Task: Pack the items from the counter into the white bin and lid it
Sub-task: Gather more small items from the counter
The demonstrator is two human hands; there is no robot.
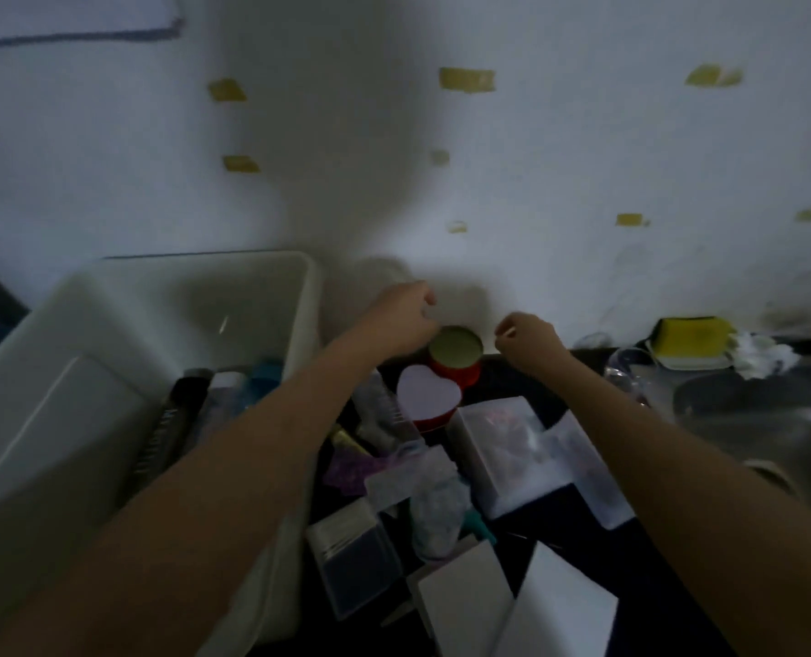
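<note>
The white bin [110, 324] stands at the left with a few dark and blue items [233, 391] in its near end. On the dark counter [579, 523] at the back stands a red round tin [455, 358] with a pale green top. My left hand [401, 320] hovers at the tin's back left rim, fingers curled; blur hides whether it touches the tin. To the right of the tin my right hand [529, 339] has its fingers curled, with nothing plainly in them. Close in front of the tin lies a red heart-shaped box [429, 395] with a white lid.
White boxes [503, 448], a clear plastic case [356, 557], a purple packet [351, 471] and a crumpled bag [437, 509] crowd the counter in front. A steel sink [764, 419] lies at the right, with a yellow sponge [692, 339] behind it. The taped white wall [441, 182] rises close behind.
</note>
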